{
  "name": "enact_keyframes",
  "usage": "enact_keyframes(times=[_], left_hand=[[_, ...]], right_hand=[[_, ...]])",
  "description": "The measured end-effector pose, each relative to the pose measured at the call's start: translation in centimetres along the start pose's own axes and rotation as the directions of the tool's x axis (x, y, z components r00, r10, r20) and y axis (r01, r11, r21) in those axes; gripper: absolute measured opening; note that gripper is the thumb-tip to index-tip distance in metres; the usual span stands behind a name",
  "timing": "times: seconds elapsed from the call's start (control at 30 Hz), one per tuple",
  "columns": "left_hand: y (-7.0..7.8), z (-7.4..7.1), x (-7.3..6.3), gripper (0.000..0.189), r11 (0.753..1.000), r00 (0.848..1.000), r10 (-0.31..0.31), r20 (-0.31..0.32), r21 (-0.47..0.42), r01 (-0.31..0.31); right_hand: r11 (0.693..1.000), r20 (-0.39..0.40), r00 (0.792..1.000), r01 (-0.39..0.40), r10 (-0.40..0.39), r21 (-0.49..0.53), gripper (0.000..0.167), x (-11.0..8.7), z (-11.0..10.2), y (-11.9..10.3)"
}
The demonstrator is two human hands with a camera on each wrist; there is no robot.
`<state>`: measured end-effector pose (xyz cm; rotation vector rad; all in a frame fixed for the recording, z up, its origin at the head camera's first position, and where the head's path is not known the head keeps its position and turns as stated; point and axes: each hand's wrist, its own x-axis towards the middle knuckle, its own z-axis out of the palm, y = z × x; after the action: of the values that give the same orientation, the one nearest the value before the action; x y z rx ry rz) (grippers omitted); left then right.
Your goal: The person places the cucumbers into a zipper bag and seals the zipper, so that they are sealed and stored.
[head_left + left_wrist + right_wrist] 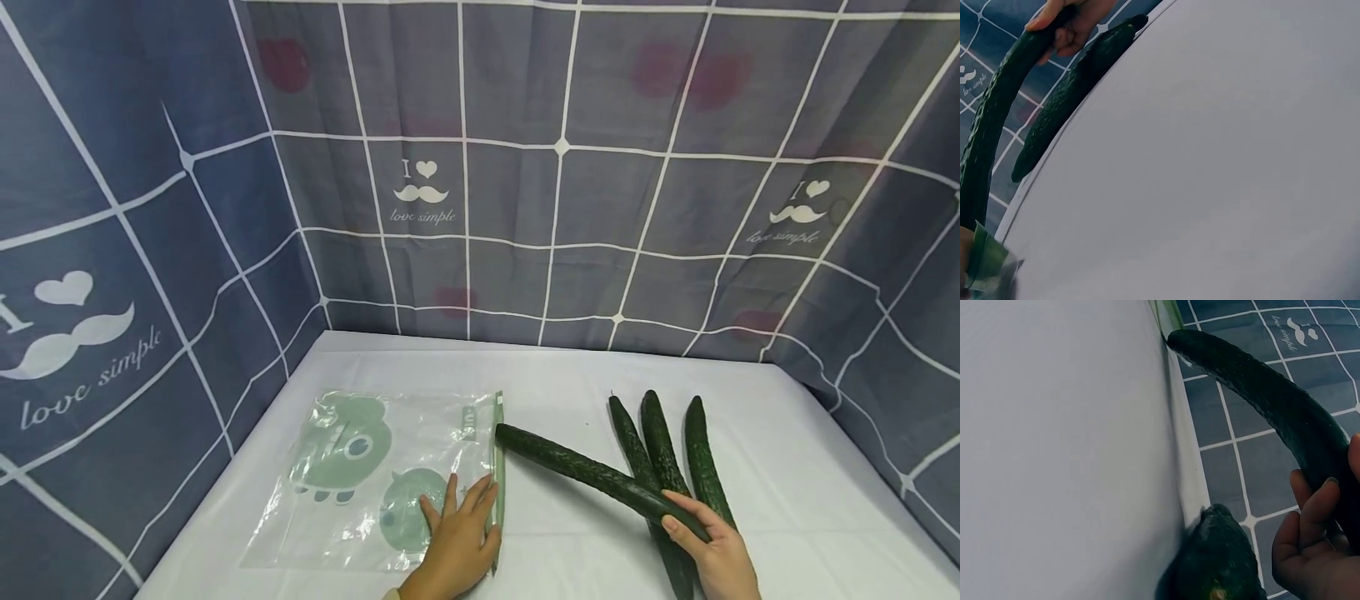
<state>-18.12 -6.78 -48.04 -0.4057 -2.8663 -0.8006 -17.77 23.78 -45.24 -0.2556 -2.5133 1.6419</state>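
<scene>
My right hand (718, 552) grips a long dark green cucumber (581, 468) by its near end. The cucumber slants to the left, its far tip at the green zip edge (500, 500) of a clear plastic zip bag (348, 454) printed with green cartoon creatures. On the bag, beside that edge, rests my left hand (459, 546) with its fingers spread. The left wrist view catches only a sliver of that hand, by the green strip (986, 253). In the right wrist view, fingers curl round the cucumber (1266, 394).
Three more cucumbers lie at the right: one (630, 433) partly under the held one, one (660, 437) alongside it, and another (703, 454) farther right. A white cloth (555, 375) covers the table. Checked curtains (517, 200) hang behind and at both sides.
</scene>
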Motion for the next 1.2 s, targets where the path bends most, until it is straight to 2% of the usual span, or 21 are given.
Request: enact_keyframes(times=[0.13,0.23,0.37,0.5,0.7,0.9,1.03,1.1,1.2], left_hand=[[0.3,-0.3,-0.2,0.052,0.999,0.999,0.034,0.006,-0.001,-0.034],[0.6,-0.4,-0.3,0.052,0.998,0.997,0.070,-0.020,0.012,-0.070],[0.9,-0.4,-0.4,0.052,0.993,0.992,0.117,-0.055,0.036,-0.115],[1.1,-0.6,-0.6,0.054,0.989,0.987,0.144,-0.064,0.045,-0.141],[1.4,-1.3,-1.1,0.055,0.989,0.988,0.146,-0.057,0.041,-0.143],[1.7,-1.8,-1.2,0.054,0.986,0.986,0.163,-0.034,0.020,-0.163],[1.8,-2.1,-1.4,0.054,0.982,0.982,0.189,-0.012,0.025,-0.189],[1.9,-2.3,-1.5,0.053,0.979,0.979,0.203,0.001,0.025,-0.203],[1.9,-2.5,-1.6,0.053,0.975,0.976,0.217,0.004,0.035,-0.217]], right_hand=[[0.990,0.038,0.999,0.008,-0.014,0.142,0.048,0.2,0.9,0.3],[0.965,0.061,0.998,0.002,-0.019,0.262,0.044,0.5,1.5,0.6],[0.950,0.090,0.996,-0.051,0.024,0.308,0.045,0.9,2.3,0.5],[0.942,0.124,0.990,-0.107,0.070,0.318,0.046,1.5,3.4,-0.1],[0.914,0.169,0.984,-0.116,0.053,0.388,0.034,3.0,5.5,-1.3],[0.875,0.266,0.963,-0.166,0.045,0.455,0.034,5.0,7.7,-2.4],[0.851,0.341,0.940,-0.191,0.015,0.489,0.036,5.9,9.6,-2.9],[0.846,0.374,0.928,-0.195,-0.005,0.496,0.038,6.3,10.5,-3.2],[0.857,0.416,0.909,-0.188,-0.034,0.480,0.043,7.0,11.7,-3.4]])
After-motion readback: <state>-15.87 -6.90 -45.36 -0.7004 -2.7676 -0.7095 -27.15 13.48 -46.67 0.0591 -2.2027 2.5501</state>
